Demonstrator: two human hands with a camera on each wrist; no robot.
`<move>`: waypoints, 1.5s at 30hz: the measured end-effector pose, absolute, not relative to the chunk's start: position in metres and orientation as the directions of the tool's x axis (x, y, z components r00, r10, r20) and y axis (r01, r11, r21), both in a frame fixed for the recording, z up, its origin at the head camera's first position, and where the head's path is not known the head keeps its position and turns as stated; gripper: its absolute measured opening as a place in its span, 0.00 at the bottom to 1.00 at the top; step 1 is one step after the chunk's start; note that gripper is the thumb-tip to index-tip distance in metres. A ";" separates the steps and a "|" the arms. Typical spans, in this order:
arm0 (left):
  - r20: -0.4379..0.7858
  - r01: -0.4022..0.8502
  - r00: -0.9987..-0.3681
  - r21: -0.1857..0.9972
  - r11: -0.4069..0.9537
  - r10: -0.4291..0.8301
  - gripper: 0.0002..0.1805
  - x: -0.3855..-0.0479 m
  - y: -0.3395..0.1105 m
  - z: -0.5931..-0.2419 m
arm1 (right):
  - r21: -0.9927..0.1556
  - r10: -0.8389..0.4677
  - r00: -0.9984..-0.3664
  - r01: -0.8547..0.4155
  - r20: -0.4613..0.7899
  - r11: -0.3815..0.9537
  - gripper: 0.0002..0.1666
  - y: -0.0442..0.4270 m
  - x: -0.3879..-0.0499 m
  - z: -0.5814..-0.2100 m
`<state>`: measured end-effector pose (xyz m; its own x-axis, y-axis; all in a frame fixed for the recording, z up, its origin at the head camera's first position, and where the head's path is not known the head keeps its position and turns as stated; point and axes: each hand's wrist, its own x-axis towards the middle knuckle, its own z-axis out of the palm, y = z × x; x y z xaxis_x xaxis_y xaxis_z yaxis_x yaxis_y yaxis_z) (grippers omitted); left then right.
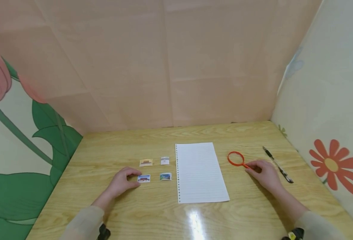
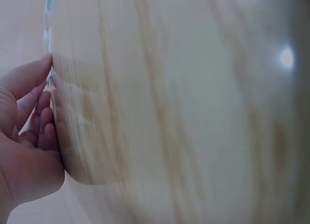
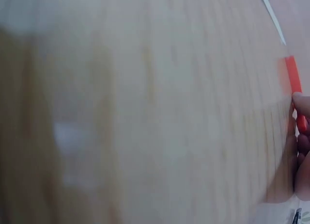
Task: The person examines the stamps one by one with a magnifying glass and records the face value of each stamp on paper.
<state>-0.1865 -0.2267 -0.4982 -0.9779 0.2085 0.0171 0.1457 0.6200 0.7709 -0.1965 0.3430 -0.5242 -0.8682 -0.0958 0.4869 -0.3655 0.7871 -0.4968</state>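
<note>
In the head view, the left hand (image 1: 122, 181) has its thumb and index finger at the lower and upper edges of a small picture card (image 1: 144, 178), pinching its left end on the table. In the left wrist view the same hand (image 2: 29, 122) rests low at the tabletop, the card mostly hidden. The right hand (image 1: 264, 173) pinches the handle of a red round-framed magnifying glass (image 1: 235, 163), whose ring lies to the hand's upper left. The right wrist view shows this hand (image 3: 302, 141) on the red handle (image 3: 293, 76).
Three more small cards lie nearby: a yellow one (image 1: 146, 162), a pale one (image 1: 165, 161) and a green-blue one (image 1: 166, 176). Lined paper (image 1: 201, 173) lies mid-table, and a black-and-clear pen (image 1: 277, 164) right of the right hand. Walls stand behind and at both sides.
</note>
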 end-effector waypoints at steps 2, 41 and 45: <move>0.020 0.149 -0.977 0.771 0.620 0.211 0.18 -0.187 -0.226 -0.499 | -0.502 -0.078 -0.879 -0.339 0.470 0.796 0.08 0.342 -0.197 -0.524; 0.030 0.158 -0.976 0.781 0.605 0.217 0.17 -0.187 -0.228 -0.500 | -0.550 -0.342 -0.760 -0.641 0.552 0.536 0.12 0.124 -0.208 -0.499; 0.029 0.155 -0.976 0.787 0.597 0.216 0.17 -0.187 -0.228 -0.500 | -0.553 -0.381 -0.758 -0.649 0.530 0.522 0.10 0.098 -0.206 -0.498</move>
<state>-0.1867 -0.2282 -0.4997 -0.9759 0.2164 0.0286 0.1554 0.5965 0.7874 -0.2061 0.0984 -0.4980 -0.7575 -0.3806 0.5304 -0.6494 0.5218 -0.5531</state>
